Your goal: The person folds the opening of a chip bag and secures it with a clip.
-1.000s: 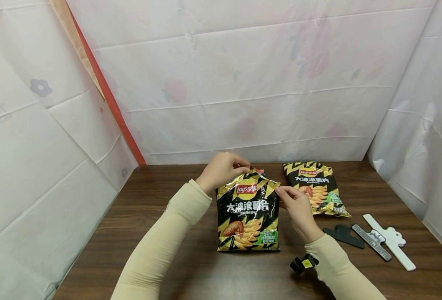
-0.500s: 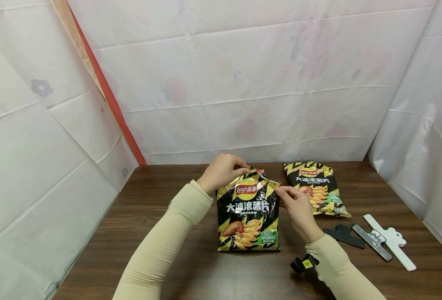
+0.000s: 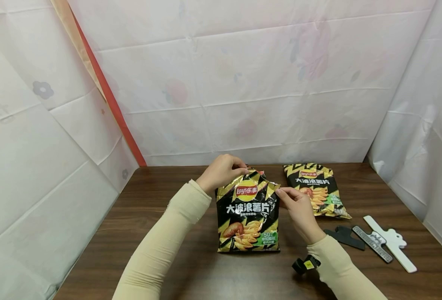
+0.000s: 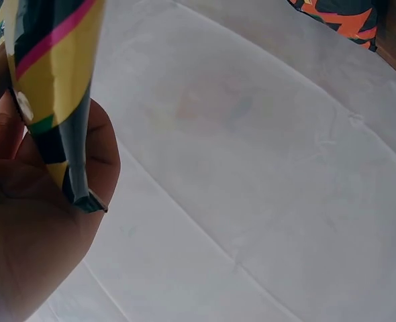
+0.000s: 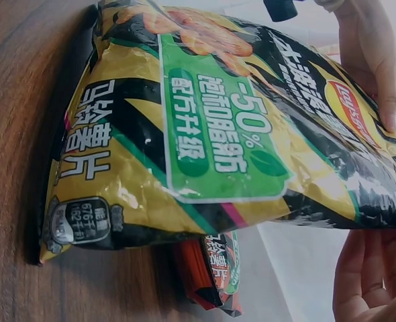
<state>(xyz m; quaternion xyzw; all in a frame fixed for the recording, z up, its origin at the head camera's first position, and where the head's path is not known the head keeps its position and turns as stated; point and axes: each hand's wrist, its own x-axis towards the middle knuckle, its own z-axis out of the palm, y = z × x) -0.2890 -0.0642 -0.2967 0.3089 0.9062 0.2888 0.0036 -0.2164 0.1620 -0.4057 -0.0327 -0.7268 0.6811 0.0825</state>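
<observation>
A black and yellow bag of potato chips (image 3: 248, 216) stands upright near the middle of the table, its printed front towards me. My left hand (image 3: 222, 174) pinches its top edge at the left. At the top right corner, my right hand (image 3: 300, 211) holds the bag between thumb and fingers. From close by, the left wrist view shows the folded end of the bag (image 4: 57, 87) within the left hand (image 4: 47, 221). In the right wrist view the bag's bottom points left, and the right hand (image 5: 372, 278) is at the lower right.
A second chip bag (image 3: 316, 189) lies at the back right. To its front lie a black clip (image 3: 345, 237), a grey clip (image 3: 372, 243) and a white clip (image 3: 391, 243). Behind the held bag an orange-red bag (image 5: 211, 272) shows partly. Fabric walls (image 3: 243, 83) enclose the table (image 3: 131, 233).
</observation>
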